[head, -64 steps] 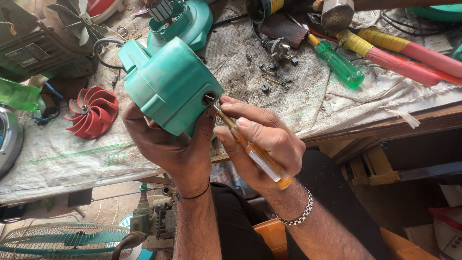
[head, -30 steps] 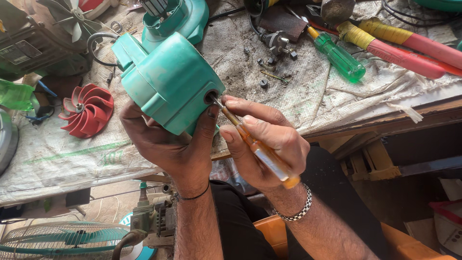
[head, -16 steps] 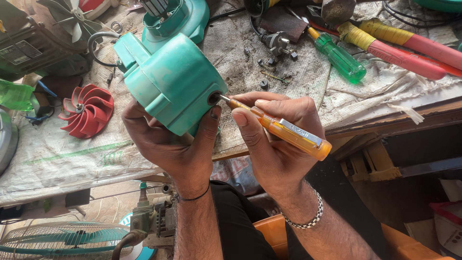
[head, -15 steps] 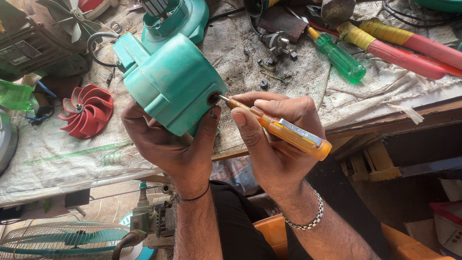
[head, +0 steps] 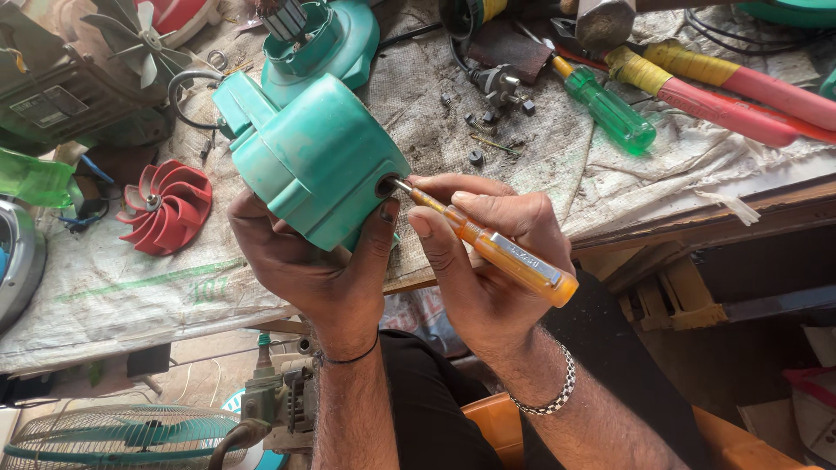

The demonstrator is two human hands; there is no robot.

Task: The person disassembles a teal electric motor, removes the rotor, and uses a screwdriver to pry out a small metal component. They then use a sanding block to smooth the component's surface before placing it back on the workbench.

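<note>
Cluttered cloth-covered bench [head: 540, 165] behind; left hand [head: 322, 270] cups the teal housing [head: 318, 161] from below, palm hidden. Right hand [head: 488, 261] fingers pinch an orange screwdriver [head: 501, 252], tip lost inside the housing's hole

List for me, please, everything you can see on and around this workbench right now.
Blower housing: one, teal, held up over the bench edge.
Orange screwdriver: one, orange, tip in the housing's hole.
Fan wheel: one, red, on the cloth at left.
Motor base: one, teal, behind the housing.
Green screwdriver: one, green handle, top right.
Pliers handles: two, red with yellow tape, top right.
Loose screws: several, dark, mid-bench.
Cloth: one, dirty white, covering the bench.
Fan guard: one, wire, bottom left.
Left hand: grips the housing from below.
Right hand: holds the orange screwdriver; bracelet on wrist.
</note>
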